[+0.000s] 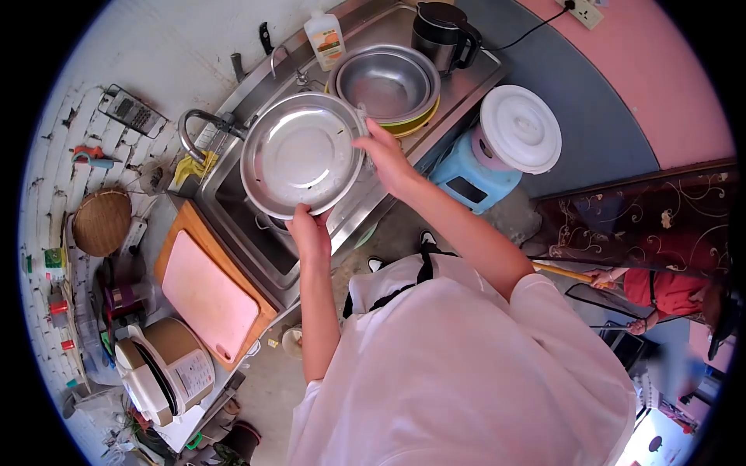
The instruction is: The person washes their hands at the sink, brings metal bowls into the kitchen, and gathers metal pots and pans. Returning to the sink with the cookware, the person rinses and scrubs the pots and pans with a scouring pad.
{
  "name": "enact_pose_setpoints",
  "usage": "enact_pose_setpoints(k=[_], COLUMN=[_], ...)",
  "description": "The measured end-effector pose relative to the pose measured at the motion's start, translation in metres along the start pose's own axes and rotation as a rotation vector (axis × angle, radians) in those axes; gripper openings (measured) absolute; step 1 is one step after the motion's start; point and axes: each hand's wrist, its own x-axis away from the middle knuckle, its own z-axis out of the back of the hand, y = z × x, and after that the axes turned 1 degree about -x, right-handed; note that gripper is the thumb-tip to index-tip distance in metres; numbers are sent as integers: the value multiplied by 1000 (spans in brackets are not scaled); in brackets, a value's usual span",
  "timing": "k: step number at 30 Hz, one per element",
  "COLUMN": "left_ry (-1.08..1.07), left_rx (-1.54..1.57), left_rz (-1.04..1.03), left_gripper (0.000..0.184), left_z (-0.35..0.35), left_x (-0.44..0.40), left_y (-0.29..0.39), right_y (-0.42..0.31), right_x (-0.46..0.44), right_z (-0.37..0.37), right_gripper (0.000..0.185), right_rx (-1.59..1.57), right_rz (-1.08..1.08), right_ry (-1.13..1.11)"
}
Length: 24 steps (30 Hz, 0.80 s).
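A wide, shallow stainless steel basin [299, 155] is held tilted over the sink [256, 233], its inside facing me. My left hand [309, 229] grips its near rim, the thumb over the edge and the fingers mostly hidden behind. My right hand [381, 155] is closed on the right rim. A few small dark bits cling to the basin's inner surface. Just beyond it, nested metal bowls [381, 87] rest on the steel counter with a yellow rim [427, 120] beneath. The curved faucet [190, 128] stands left of the basin.
A pink cutting board [210, 291] lies on a wooden board left of the sink, near a rice cooker [167, 369]. A bottle [325, 40] and electric kettle [443, 35] stand behind. A white-lidded bucket [521, 128] is at right. Farther right, a person in red [660, 291] holds a yellow handle.
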Motion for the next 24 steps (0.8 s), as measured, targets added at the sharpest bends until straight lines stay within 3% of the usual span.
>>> enact_pose_setpoints(k=[2, 3, 6, 8, 9, 11, 14, 18, 20, 21, 22, 24], left_ry=[27, 3, -20, -26, -30, 9, 27, 60, 81, -6, -90, -67], left_rx=[38, 29, 58, 75, 4, -15, -67, -246, -343, -423, -500, -454], left_rz=[-11, -18, -9, 151, 126, 123, 73, 62, 72, 84, 96, 131], left_gripper=[52, 53, 53, 45, 34, 34, 32, 31, 31, 32, 32, 39], left_z=[7, 11, 27, 34, 35, 54, 77, 96, 103, 109, 113, 111], left_x=[-14, -17, -17, -6, 3, -4, -19, -34, -35, -37, -37, -31], left_y=[4, 6, 4, 8, 12, 21, 59, 77, 81, 84, 86, 96], right_y=[5, 1, 7, 1, -1, -11, -5, 35, 45, 44, 28, 19], right_x=[25, 31, 4, -18, -31, -27, 7, 22, 22, 14, 8, -6], right_z=[-23, -30, -22, -15, -9, -17, -43, -61, -61, -58, -55, -47], right_gripper=[39, 42, 42, 43, 46, 49, 56, 56, 55, 49, 50, 54], right_rx=[-182, -254, -271, -118, -118, -109, -6, 5, 168, 83, 129, 221], right_rz=[52, -47, -148, -246, -255, -269, -81, 8, -135, -176, -325, -354], right_ry=[11, -20, -19, 38, 6, -35, -215, -149, -21, 21, 31, -77])
